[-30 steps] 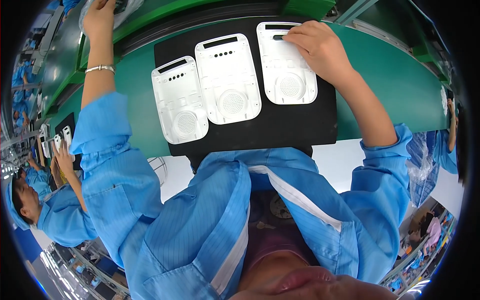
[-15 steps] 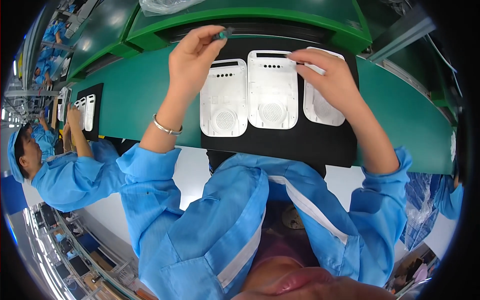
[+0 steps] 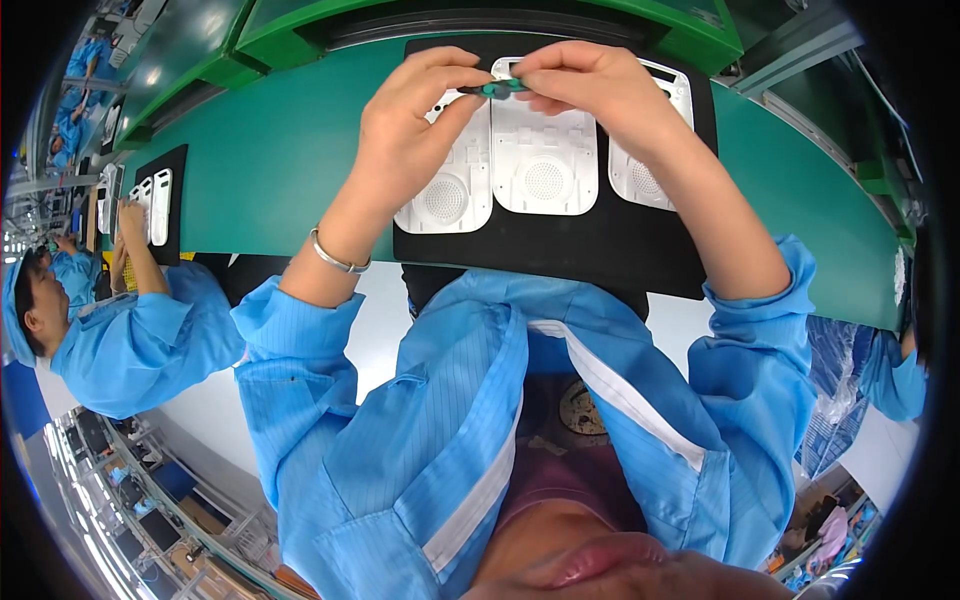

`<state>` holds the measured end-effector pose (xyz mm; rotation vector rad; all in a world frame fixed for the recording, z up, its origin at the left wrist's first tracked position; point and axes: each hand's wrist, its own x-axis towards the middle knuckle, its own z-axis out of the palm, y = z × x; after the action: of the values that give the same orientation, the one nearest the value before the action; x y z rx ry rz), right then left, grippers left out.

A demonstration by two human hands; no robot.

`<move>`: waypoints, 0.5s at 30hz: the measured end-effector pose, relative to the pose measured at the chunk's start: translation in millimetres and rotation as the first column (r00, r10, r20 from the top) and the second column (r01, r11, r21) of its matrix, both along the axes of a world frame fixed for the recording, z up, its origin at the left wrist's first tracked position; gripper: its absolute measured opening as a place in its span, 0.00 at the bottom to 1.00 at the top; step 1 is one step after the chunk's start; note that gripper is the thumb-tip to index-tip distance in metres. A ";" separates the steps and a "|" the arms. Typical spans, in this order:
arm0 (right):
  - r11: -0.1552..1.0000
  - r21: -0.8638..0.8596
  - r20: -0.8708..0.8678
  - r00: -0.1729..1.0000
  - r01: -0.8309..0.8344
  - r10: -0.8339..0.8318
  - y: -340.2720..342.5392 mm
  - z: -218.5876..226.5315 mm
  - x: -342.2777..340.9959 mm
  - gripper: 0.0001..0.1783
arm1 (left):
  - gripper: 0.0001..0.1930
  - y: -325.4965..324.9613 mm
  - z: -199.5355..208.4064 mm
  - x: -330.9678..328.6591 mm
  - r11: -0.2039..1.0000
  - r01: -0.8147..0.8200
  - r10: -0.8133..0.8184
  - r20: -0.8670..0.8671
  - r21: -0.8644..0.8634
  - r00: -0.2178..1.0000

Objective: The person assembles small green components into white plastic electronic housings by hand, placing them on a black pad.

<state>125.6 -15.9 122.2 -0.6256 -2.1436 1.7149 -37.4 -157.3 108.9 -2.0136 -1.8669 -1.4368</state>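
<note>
Above the far end of the middle white plastic housing (image 3: 545, 145), both hands hold a small dark strip with green parts (image 3: 500, 89). My left hand (image 3: 415, 125) pinches its left end between thumb and fingers. At the right end, the fingers of my right hand (image 3: 605, 95) close on the same strip. Two more white housings, the left one (image 3: 440, 200) and the right one (image 3: 640, 175), lie on either side on a black mat (image 3: 500, 250). Each has a round perforated grille toward me. My hands cover parts of their far ends.
A green tabletop (image 3: 270, 165) extends to both sides. Along the far edge runs a green raised frame (image 3: 560, 12). At the left, a co-worker in a blue jacket (image 3: 140, 345) handles similar white housings (image 3: 160, 205) on another black mat.
My right hand has left the far end of the middle and right housings and come to the strip. The strip, held in my left hand before, is now held between both hands.
</note>
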 end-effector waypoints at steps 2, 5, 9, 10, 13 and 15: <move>0.861 0.509 0.200 0.974 -0.009 -0.108 4.5 5.6 8.8 0.12 | 0.10 -4.9 -3.9 -7.1 0.998 -0.061 0.062 -0.100 0.018 0.993; 0.545 0.835 0.199 0.965 -0.074 -0.173 10.7 0.5 14.0 0.10 | 0.17 -5.1 -14.9 -16.7 0.985 -0.091 0.141 0.375 -0.149 0.916; 0.479 0.873 0.169 0.978 -0.090 -0.125 0.6 -16.1 -2.8 0.10 | 0.18 -12.0 -23.8 -13.0 0.986 0.007 0.108 0.671 -0.167 0.733; 0.566 0.819 0.192 0.974 -0.092 -0.119 -3.9 -19.1 -6.8 0.13 | 0.17 -13.5 -29.5 -13.9 0.982 0.026 0.105 0.658 -0.186 0.746; 0.445 0.893 0.106 0.991 -0.060 -0.080 5.9 -48.7 -7.5 0.13 | 0.13 -19.2 -32.3 -15.0 0.960 -0.003 0.167 0.563 -0.279 0.809; 0.328 0.944 0.036 0.999 -0.024 -0.033 8.6 -52.5 -7.2 0.12 | 0.11 -23.9 -35.6 -18.0 0.934 -0.074 0.243 0.473 -0.348 0.847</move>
<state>118.4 -7.3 69.7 -0.2765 -2.6335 0.1324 -55.4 -181.2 73.3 -1.6190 -2.5590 -1.8589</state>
